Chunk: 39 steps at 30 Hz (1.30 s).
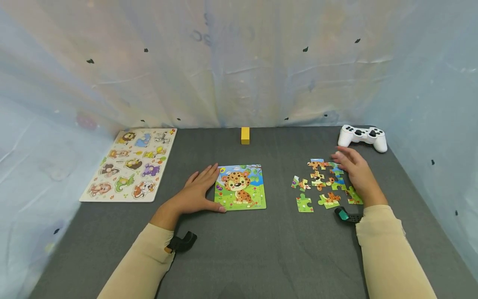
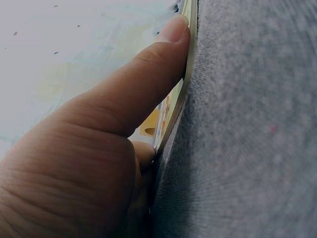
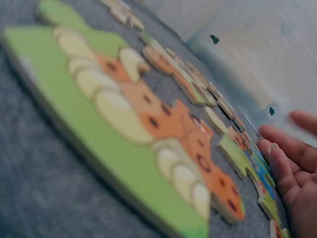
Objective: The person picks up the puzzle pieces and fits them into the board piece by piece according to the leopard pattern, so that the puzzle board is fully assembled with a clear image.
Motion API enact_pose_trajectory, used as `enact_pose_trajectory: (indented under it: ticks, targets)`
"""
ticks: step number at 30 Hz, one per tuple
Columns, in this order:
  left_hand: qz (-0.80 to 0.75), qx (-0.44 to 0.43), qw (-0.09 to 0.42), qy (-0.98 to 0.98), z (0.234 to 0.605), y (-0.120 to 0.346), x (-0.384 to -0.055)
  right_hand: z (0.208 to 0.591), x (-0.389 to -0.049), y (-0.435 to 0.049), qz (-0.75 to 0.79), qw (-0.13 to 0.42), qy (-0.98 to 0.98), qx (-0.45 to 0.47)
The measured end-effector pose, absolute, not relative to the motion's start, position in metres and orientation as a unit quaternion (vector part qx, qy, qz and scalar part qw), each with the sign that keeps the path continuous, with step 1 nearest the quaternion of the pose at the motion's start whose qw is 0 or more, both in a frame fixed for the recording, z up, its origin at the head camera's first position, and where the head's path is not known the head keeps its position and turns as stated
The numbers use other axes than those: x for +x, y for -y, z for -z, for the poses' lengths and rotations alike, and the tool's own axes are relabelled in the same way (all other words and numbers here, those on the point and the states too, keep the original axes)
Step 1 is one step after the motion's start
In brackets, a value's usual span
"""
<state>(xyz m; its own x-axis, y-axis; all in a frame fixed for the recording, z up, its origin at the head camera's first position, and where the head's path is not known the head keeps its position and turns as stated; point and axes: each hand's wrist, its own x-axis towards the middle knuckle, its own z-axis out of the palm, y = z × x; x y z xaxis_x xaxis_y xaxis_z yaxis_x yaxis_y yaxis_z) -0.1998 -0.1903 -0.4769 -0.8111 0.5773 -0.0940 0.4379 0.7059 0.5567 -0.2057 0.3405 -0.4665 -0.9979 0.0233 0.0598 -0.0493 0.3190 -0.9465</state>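
Observation:
A square leopard puzzle board (image 1: 242, 195) lies flat on the grey table, its picture facing up. My left hand (image 1: 196, 195) rests at the board's left side, fingers extended toward the upper corner and thumb at the lower one. In the left wrist view the thumb (image 2: 153, 64) lies along the board's edge. Loose jigsaw pieces (image 1: 305, 203) are spread to the right of the board, some overlapping. My right hand (image 1: 358, 174) is at their right side, fingers loosely bent and holding nothing. Close to the right wrist camera is a green piece (image 3: 74, 94) with orange spotted parts.
A white animal peg board (image 1: 128, 166) lies at the left. One yellow block (image 1: 245, 136) stands at the back middle, and a white game controller (image 1: 362, 137) sits at the back right, just beyond the right hand. Plastic sheeting (image 1: 239, 62) hangs behind the table and along both sides.

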Motion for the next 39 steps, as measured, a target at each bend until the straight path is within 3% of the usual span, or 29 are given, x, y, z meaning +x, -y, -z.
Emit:
enact_pose_trajectory:
  ticks: [7, 15, 25, 39]
  targets:
    - [-0.262, 0.277, 0.131, -0.915, 0.481, 0.192, -0.201, 0.473, -0.213, -0.339, -0.446, -0.038, 0.894, 0.028]
    - [-0.272, 0.281, 0.129, -0.911, 0.485, 0.193, -0.203, 0.477, -0.216, -0.330, -0.372, -0.005, 0.927, 0.045]
    - [-0.268, 0.278, 0.131, -0.913, 0.480, 0.191, -0.200, 0.477, -0.212, -0.325, -0.456, 0.028, 0.889, -0.018]
    - [-0.258, 0.275, 0.137, -0.916, 0.474, 0.189, -0.198, 0.459, -0.206, -0.321, -0.509, 0.099, 0.855, -0.010]
